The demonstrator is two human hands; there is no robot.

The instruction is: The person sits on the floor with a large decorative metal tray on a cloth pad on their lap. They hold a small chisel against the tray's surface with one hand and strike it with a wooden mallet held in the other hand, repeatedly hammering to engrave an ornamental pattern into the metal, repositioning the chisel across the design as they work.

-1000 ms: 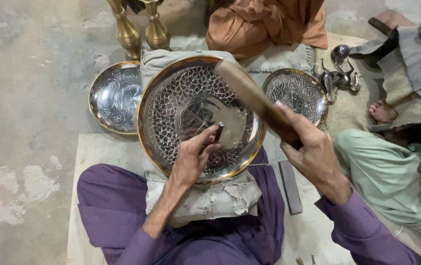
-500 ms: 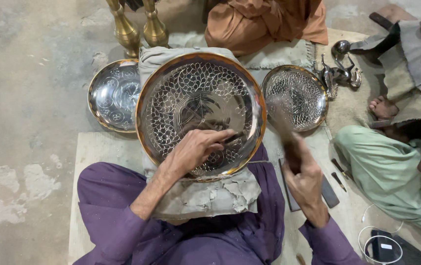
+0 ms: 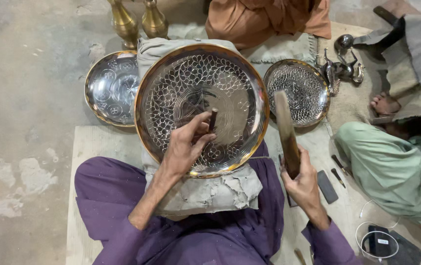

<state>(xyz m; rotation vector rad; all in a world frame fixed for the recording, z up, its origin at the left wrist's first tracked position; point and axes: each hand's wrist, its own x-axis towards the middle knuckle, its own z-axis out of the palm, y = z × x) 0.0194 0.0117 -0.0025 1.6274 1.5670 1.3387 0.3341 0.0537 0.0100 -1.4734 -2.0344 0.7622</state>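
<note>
Small engraved plate at 9 o'clock on the floor. Centre: large engraved tray on a grey cushion across the lap; left hand, fingers pinched round a dark chisel standing on the tray. At 3 o'clock, right hand clenched on a wooden mallet, raised beside the rim.

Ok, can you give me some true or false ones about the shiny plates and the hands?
1. The left hand holds a small chisel against the big engraved plate. True.
2. The right hand is empty. False: it grips a wooden mallet, raised off the plate.
3. Only one plate is there. False: a smaller engraved plate lies to the right and another metal plate to the left.
4. Two brass vases stand behind the plates. True.
</note>
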